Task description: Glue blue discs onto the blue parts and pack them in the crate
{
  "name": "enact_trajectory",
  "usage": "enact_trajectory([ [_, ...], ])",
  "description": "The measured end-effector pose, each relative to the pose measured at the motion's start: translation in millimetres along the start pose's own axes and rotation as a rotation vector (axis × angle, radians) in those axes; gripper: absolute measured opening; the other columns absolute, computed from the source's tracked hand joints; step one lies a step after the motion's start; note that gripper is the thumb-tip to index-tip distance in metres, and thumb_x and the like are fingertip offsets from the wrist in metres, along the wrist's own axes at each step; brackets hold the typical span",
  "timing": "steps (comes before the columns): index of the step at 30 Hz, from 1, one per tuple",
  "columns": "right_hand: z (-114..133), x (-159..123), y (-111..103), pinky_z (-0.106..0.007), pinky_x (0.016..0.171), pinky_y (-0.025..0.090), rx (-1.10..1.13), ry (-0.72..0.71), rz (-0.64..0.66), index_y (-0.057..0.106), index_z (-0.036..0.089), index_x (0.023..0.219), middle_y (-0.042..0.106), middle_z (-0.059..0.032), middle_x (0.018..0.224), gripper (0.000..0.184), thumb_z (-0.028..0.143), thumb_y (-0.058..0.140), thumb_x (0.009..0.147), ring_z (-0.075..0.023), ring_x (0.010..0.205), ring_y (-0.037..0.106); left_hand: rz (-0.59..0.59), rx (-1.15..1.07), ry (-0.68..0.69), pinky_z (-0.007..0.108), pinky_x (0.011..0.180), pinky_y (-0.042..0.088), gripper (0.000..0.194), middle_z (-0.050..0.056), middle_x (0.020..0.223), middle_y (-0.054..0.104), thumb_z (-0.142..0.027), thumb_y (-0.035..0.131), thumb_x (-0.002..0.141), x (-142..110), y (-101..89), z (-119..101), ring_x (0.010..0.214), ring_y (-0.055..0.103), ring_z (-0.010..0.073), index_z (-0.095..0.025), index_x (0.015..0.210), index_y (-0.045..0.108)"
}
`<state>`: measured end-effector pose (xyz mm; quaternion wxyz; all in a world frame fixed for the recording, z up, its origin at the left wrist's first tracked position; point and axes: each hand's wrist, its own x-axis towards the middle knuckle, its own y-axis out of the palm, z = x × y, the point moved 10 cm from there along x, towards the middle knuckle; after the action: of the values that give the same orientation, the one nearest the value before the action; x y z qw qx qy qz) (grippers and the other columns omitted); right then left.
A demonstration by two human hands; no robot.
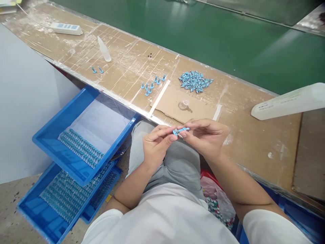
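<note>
Above my lap, by the table's near edge, my left hand (156, 142) pinches the round end of a small blue plastic piece (175, 131) between thumb and fingers. From the other side, my right hand (208, 135) grips a slim blue part (186, 129) with thumb and forefinger. The two parts meet between my fingertips; whether they are one piece or two I cannot tell. Beyond my hands, a small clear cup (183, 104) rests on a cardboard sheet (162, 105). Behind it lies a heap of small blue pieces (195, 81). Several blue pieces with round bases (151, 86) stand to the left.
Two more blue pieces (97, 70), a white nozzle bottle (104, 49) and a power strip (66, 28) are farther left. A large whitish bottle (289, 101) leans in at right. Blue trays (45, 135) with rows of pieces sit below left. A green surface (162, 30) runs behind.
</note>
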<state>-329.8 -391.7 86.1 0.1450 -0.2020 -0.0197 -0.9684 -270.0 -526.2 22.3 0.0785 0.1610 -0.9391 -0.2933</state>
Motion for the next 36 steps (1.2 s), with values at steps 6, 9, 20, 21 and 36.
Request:
enact_trajectory([
  [6, -4, 0, -2, -0.031, 0.059, 0.061, -0.024, 0.048, -0.017, 0.073, 0.025, 0.080, 0.076, -0.0031, 0.078, 0.026, 0.028, 0.090, 0.061, -0.0186, 0.065, 0.071, 0.002, 0.006, 0.006, 0.028, 0.075, 0.060, 0.023, 0.003, 0.090, 0.070, -0.027, 0.081, 0.073, 0, -0.4, 0, 0.082, 0.068, 0.0141, -0.029, 0.095, 0.080],
  [9, -5, 0, -2, -0.030, 0.059, 0.061, -0.022, 0.068, -0.017, 0.072, 0.025, 0.082, 0.076, -0.0031, 0.077, 0.026, 0.028, 0.089, 0.062, -0.0186, 0.064, 0.071, -0.019, 0.014, 0.008, 0.028, 0.076, 0.060, 0.022, 0.003, 0.090, 0.071, -0.027, 0.082, 0.071, 0, -2.6, 1, 0.082, 0.068, 0.0140, -0.028, 0.093, 0.080],
  [20, 0, -1, 4, -0.031, 0.064, 0.063, -0.017, -0.001, -0.027, 0.072, 0.024, 0.093, 0.077, -0.0028, 0.079, 0.041, 0.024, 0.092, 0.057, -0.0206, 0.067, 0.074, -0.190, 0.046, 0.038, 0.029, 0.076, 0.061, 0.016, 0.002, 0.081, 0.075, -0.027, 0.084, 0.069, -6, -18.6, -3, 0.077, 0.072, 0.0142, -0.023, 0.084, 0.078],
  [21, 2, -1, 5, -0.031, 0.064, 0.063, -0.013, -0.021, -0.029, 0.072, 0.024, 0.093, 0.077, -0.0029, 0.080, 0.040, 0.023, 0.092, 0.058, -0.0206, 0.068, 0.074, -0.189, 0.079, 0.076, 0.030, 0.077, 0.061, 0.015, 0.002, 0.083, 0.075, -0.026, 0.083, 0.071, -7, -19.0, -7, 0.080, 0.071, 0.0144, -0.024, 0.085, 0.079],
  [36, -5, -7, 32, -0.029, 0.063, 0.064, 0.011, -0.045, -0.083, 0.072, 0.024, 0.086, 0.074, -0.0003, 0.065, 0.029, 0.025, 0.089, 0.062, -0.0208, 0.064, 0.074, -0.155, 0.465, 0.394, 0.024, 0.068, 0.058, 0.027, 0.001, 0.089, 0.074, -0.015, 0.075, 0.078, -26, -22.1, -55, 0.077, 0.069, 0.0118, -0.030, 0.099, 0.078],
])
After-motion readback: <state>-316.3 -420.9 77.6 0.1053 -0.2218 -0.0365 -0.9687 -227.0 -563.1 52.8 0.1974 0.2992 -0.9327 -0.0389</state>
